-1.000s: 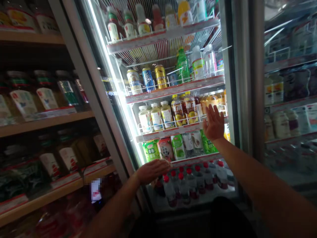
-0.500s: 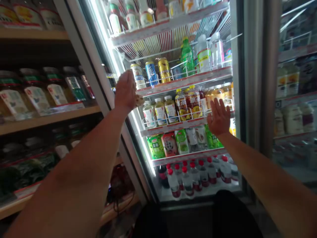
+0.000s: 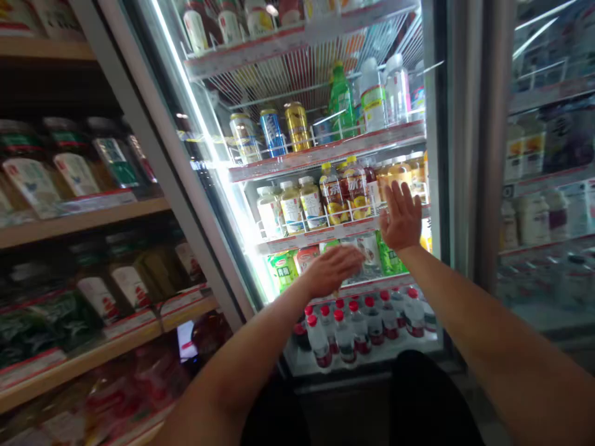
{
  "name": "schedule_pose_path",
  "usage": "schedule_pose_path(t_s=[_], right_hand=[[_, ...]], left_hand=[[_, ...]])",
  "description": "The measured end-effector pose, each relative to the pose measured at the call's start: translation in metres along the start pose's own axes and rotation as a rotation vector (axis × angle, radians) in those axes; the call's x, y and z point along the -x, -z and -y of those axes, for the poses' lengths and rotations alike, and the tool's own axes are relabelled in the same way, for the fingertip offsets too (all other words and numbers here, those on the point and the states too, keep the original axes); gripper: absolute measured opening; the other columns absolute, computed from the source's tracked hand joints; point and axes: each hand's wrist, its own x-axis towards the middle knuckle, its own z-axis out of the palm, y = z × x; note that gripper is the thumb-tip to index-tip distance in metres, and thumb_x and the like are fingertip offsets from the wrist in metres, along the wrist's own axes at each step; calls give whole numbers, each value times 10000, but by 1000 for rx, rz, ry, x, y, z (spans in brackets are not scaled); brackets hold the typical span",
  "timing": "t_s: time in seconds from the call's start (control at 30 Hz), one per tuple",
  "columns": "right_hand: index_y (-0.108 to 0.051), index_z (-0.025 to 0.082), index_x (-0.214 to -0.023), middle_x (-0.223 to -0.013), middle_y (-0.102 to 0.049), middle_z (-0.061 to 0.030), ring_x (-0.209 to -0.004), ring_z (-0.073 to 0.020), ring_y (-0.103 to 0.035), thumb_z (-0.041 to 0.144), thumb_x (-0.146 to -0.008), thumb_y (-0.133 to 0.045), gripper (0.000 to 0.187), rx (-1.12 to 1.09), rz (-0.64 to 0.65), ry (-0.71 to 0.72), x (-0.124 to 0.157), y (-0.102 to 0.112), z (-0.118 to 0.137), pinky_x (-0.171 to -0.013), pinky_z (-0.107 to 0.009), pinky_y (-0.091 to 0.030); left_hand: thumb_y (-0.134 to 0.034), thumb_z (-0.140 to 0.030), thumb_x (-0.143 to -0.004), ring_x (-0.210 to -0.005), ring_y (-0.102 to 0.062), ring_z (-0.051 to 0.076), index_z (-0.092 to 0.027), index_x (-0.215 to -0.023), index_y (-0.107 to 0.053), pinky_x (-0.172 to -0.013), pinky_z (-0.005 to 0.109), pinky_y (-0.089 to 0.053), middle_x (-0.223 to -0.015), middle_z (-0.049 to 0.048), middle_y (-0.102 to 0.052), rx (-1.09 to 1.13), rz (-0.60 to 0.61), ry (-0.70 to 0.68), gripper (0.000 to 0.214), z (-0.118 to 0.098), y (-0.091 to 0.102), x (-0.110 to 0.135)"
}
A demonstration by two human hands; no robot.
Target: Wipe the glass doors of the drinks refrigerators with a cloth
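Note:
A glass-fronted drinks fridge (image 3: pixel 325 232) stands before me, with lit shelves of bottles and cans. My left hand (image 3: pixel 337 269) lies across the glass at the level of the pouch row, palm toward it and slightly blurred. The cloth seen under that palm earlier is now almost wholly hidden behind the hand. My right hand (image 3: pixel 402 217) rests flat near the right side of the glass, fingers up and apart, holding nothing. Behind it are bottles of amber drink (image 3: pixel 400 173). Lemon tea bottles (image 3: pixel 357 186) stand between the two hands' positions.
Wooden shelves (image 3: pixel 83 217) with bottled drinks run along the left. A metal door frame (image 3: pixel 469 155) borders the right, beside another fridge (image 3: pixel 548 210). Red-capped water bottles (image 3: pixel 344 337) fill the bottom shelf. My dark-clad knees (image 3: pixel 427 396) are just below.
My left hand has swept down and right across the glass from the fridge's left edge, the cloth passing out of sight beneath it. My right hand stays in place while the view shifts slightly.

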Motion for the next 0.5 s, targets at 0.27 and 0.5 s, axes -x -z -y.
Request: schedule_pose_path(t_s=[0.27, 0.5], right_hand=[[-319, 178, -1577, -1592, -374, -93, -1515, -257, -266, 320, -979, -380, 618, 16, -28, 15, 1, -2, -1, -1225, -503, -207], [-307, 180, -1581, -1598, -363, -92, -1517, -255, -261, 310, -978, -380, 622, 16, -28, 14, 1, -1, 0, -1228, -507, -206]], left_hand=[[-526, -266, -984, -1511, -279, 197, -201, -1410, -556, -1233, 405, -301, -1609, 24, -353, 231, 243, -63, 432, -140, -77, 119], [-476, -285, -1019, -1512, -269, 167, -256, -1438, -525, -1255, 394, -217, -1585, -30, -396, 86, 172, -51, 423, -82, -43, 205]])
